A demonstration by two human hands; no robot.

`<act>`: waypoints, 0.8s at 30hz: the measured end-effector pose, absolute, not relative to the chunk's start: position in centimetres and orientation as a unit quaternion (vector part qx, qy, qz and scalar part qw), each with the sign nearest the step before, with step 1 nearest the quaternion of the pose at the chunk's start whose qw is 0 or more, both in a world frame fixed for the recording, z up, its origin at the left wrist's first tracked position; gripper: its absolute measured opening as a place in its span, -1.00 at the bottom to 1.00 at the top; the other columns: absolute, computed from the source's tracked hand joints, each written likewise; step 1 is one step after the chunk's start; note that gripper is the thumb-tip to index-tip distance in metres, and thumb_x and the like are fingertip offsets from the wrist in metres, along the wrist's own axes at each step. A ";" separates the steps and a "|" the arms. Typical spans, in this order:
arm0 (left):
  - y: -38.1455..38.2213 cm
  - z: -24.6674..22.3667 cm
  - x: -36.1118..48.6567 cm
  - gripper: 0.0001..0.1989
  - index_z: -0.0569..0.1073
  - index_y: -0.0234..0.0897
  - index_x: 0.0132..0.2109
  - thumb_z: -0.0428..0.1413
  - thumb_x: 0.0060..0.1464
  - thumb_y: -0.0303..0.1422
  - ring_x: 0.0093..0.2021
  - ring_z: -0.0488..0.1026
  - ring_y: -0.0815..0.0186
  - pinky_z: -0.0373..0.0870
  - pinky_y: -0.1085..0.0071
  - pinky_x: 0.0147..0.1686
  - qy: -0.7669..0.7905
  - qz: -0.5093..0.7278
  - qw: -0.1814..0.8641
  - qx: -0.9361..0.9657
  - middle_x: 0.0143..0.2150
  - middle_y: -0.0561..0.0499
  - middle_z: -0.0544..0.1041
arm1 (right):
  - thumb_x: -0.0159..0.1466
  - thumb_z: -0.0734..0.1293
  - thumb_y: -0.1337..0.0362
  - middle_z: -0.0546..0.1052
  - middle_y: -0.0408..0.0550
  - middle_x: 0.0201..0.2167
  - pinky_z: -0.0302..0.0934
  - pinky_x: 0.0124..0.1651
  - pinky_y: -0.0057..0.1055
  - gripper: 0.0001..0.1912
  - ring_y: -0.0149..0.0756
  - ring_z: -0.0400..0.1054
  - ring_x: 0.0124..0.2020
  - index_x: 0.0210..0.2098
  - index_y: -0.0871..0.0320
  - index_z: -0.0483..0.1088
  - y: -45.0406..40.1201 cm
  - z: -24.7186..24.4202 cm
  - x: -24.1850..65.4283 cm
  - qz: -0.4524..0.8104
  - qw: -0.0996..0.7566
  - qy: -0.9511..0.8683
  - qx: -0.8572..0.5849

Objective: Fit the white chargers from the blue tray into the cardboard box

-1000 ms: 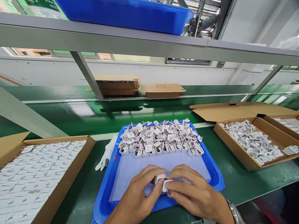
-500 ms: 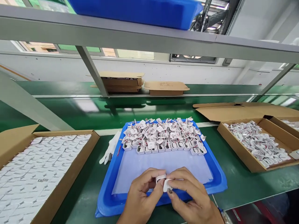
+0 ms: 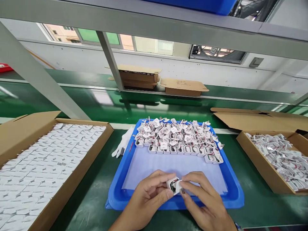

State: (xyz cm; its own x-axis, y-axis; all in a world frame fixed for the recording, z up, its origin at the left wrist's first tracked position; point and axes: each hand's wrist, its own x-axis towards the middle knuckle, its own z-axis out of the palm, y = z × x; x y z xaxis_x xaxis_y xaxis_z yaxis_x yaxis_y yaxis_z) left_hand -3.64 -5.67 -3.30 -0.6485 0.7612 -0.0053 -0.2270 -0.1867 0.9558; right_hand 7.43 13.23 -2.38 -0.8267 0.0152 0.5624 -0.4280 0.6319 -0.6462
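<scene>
My left hand (image 3: 154,192) pinches a small white plastic housing (image 3: 172,184) over the front of the blue tray (image 3: 115,189). Dark parts show inside the housing's open side. With thumb and fingertips, my right hand (image 3: 204,195) grips a white cover piece (image 3: 178,186) at the housing's right side; the two pieces touch. Behind my hands, many similar white housings (image 3: 178,138) with thin red and black wires stand packed in the tray's back half, on a pale sheet (image 3: 154,163).
At the left is a cardboard box (image 3: 79,160) filled with rows of white pieces. Another cardboard box (image 3: 262,166) at the right holds wired white parts. A white glove (image 3: 121,144) lies beside the tray. A metal shelf beam (image 3: 154,24) crosses overhead; closed cartons (image 3: 183,86) sit behind.
The housing has turned in my fingers, so its dark inside now faces me. Both hands have shifted slightly right, and the whole view has tilted and moved.
</scene>
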 end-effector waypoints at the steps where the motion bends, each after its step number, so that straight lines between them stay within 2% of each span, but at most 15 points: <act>1: -5.6 -3.4 -3.6 -0.68 0.68 -0.11 0.11 0.34 0.22 -0.26 -0.15 0.63 0.26 0.59 0.39 -0.09 0.539 0.729 0.348 0.237 -0.11 -0.06 0.63 | 0.37 0.31 0.59 0.54 0.08 0.02 0.45 0.02 -0.23 -0.51 -0.14 0.45 0.00 0.21 0.07 0.43 13.3 -2.4 7.5 0.415 0.262 -0.863 0.123; 4: -5.4 -3.6 -3.5 -0.70 0.70 -0.15 0.05 0.38 0.17 -0.25 -0.15 0.64 0.23 0.60 0.37 -0.09 0.546 0.730 0.348 0.216 -0.13 -0.07 0.64 | 0.39 0.31 0.59 0.55 0.06 0.03 0.45 0.06 -0.24 -0.49 -0.14 0.44 0.02 0.25 0.05 0.39 13.3 -2.3 7.6 0.429 0.244 -0.859 0.136; 7: -5.2 -3.7 -3.5 -0.72 0.72 -0.12 0.03 0.37 0.17 -0.26 -0.28 0.60 0.29 0.61 0.40 -0.24 0.558 0.724 0.323 0.244 -0.15 -0.06 0.59 | 0.43 0.30 0.55 0.54 0.07 0.06 0.46 0.08 -0.23 -0.47 -0.12 0.44 0.06 0.30 -0.01 0.36 13.4 -2.0 7.6 0.435 0.215 -0.865 0.127; 9: -5.1 -3.7 -3.5 -0.73 0.71 -0.09 0.05 0.34 0.21 -0.27 -0.30 0.59 0.29 0.62 0.39 -0.27 0.565 0.716 0.310 0.268 -0.14 -0.08 0.59 | 0.45 0.29 0.53 0.54 0.07 0.07 0.48 0.06 -0.25 -0.45 -0.12 0.45 0.07 0.33 -0.06 0.35 13.5 -1.8 7.6 0.439 0.190 -0.869 0.125; 13: -5.1 -3.5 -3.1 -0.72 0.69 -0.05 0.10 0.26 0.28 -0.36 -0.18 0.64 0.22 0.65 0.32 -0.15 0.564 0.718 0.284 0.292 -0.05 -0.13 0.60 | 0.48 0.28 0.47 0.51 0.03 0.13 0.48 0.13 -0.30 -0.51 -0.18 0.47 0.15 0.28 -0.14 0.42 14.1 -1.7 7.9 0.494 0.128 -0.853 0.107; 16: -5.1 -3.5 -2.9 -0.67 0.70 0.00 0.09 0.26 0.25 -0.46 -0.15 0.64 0.25 0.66 0.34 -0.13 0.559 0.724 0.272 0.298 0.01 -0.11 0.57 | 0.49 0.32 0.37 0.51 -0.01 0.19 0.46 0.17 -0.36 -0.57 -0.20 0.46 0.22 0.27 -0.16 0.41 14.4 -2.2 8.3 0.552 0.089 -0.828 0.035; 20: -5.2 -3.3 -2.9 -0.57 0.69 0.03 0.10 0.25 0.20 -0.56 -0.11 0.63 0.26 0.65 0.35 -0.09 0.566 0.713 0.255 0.326 -0.05 -0.07 0.56 | 0.47 0.36 0.33 0.56 -0.08 0.14 0.44 0.16 -0.39 -0.59 -0.26 0.51 0.15 0.24 -0.19 0.44 14.3 -2.6 8.3 0.615 0.051 -0.787 -0.008; 24: -5.4 -3.3 -2.9 -0.54 0.68 0.02 0.10 0.24 0.18 -0.59 -0.11 0.61 0.29 0.60 0.39 -0.09 0.599 0.685 0.215 0.355 -0.07 -0.05 0.57 | 0.45 0.38 0.34 0.56 -0.05 0.09 0.43 0.13 -0.35 -0.57 -0.26 0.50 0.11 0.25 -0.16 0.46 14.0 -2.7 8.0 0.624 0.049 -0.780 -0.005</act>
State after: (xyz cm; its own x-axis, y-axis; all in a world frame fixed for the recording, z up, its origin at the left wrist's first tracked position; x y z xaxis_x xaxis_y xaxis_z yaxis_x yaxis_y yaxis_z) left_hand -2.93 -5.44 -3.31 -0.6547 0.7204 0.2288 0.1309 -0.1900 0.9730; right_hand 7.97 14.00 -2.67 -0.9951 0.0701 0.0704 -0.0533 0.2216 -0.9737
